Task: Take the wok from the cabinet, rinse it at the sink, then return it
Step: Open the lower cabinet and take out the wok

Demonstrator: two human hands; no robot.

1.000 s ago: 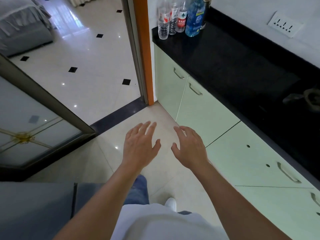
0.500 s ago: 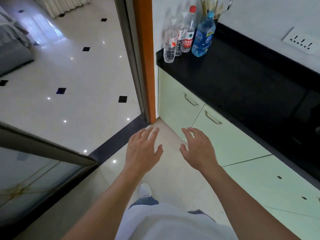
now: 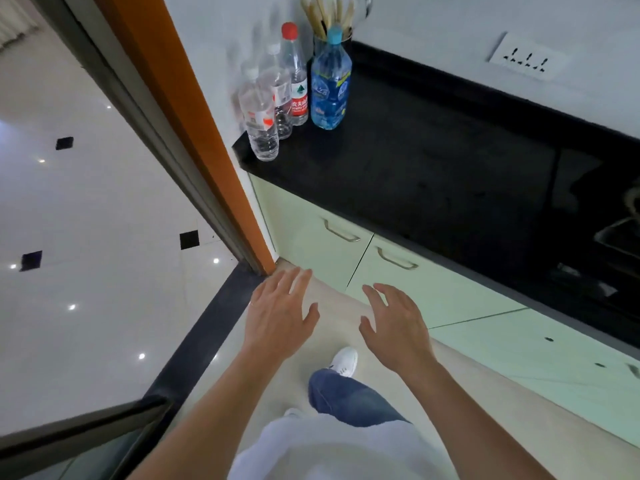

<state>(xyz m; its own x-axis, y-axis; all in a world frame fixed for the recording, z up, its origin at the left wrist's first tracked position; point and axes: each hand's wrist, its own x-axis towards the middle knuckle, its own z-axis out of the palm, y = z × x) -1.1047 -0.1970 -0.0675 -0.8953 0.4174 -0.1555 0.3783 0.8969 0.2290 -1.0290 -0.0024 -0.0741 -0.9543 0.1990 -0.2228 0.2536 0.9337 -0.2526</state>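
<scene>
Both hands are held out palm-down over the beige tiled floor, and neither holds or touches anything. The left hand has its fingers straight and close together, thumb spread toward the other hand. The right hand has its fingers slightly spread and gently bent, thumb pointing at the left hand; a gap of bare floor separates the two thumbs.

Just beyond the right fingertips stands the pale green cabinet under a black stone countertop. Its nearer door carries a curved metal handle a little ahead of those fingertips, and a second door, beyond the seam, carries a matching handle. Both doors are closed. The wok is not in sight, so where it lies cannot be told.

Ahead of the left fingertips, the foot of an orange wooden door frame meets the floor, beside a dark threshold strip to their left.

Well beyond both sets of fingers, at the countertop's far corner, stand clear plastic bottles, a red-capped bottle and a blue plastic bottle, with a holder of chopsticks behind them. A white wall socket sits farther right.

Behind the fingers, below the wrists, show a white shoe, a blue jeans leg and a white shirt.
</scene>
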